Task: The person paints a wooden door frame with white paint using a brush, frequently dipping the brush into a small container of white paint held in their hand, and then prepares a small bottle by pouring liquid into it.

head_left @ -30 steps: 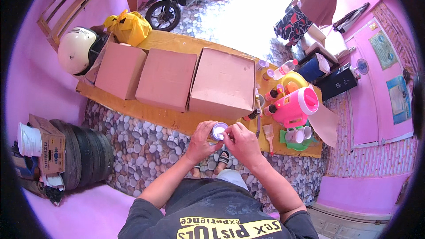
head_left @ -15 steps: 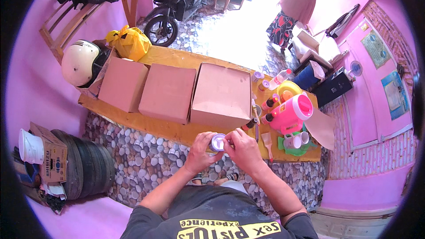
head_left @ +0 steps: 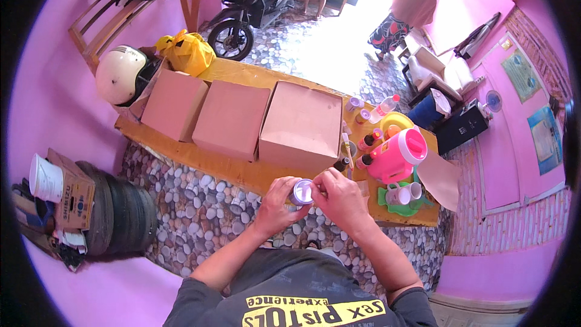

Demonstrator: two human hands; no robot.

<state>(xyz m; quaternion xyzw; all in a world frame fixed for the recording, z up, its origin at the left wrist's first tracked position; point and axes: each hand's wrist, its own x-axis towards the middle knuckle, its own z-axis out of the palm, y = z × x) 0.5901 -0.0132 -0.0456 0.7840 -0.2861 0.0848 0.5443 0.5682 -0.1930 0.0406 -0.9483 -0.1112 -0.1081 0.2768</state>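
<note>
The small jar (head_left: 302, 192) with a purple rim is in front of the person's body, by the near edge of the table (head_left: 233, 174). It sits between the two hands, its mouth up toward the head and its long axis roughly upright. The left hand (head_left: 279, 204) is nearer: its fingers curl around the jar's left side, closed as far as the jar allows. The right hand (head_left: 340, 198) comes in from the other side, so the jar lies just left of its fingertips, which are at the rim. The gap between that thumb and fingers is hidden; I cannot tell how far apart they are, or whether they grip anything.

As for writing, the dark shirt (head_left: 272, 272) has yellow panels with big black letters, upside down here; the brown carton (head_left: 77, 200) carries dark print; lettering on the wall posters (head_left: 523, 77) is too small to read
</note>
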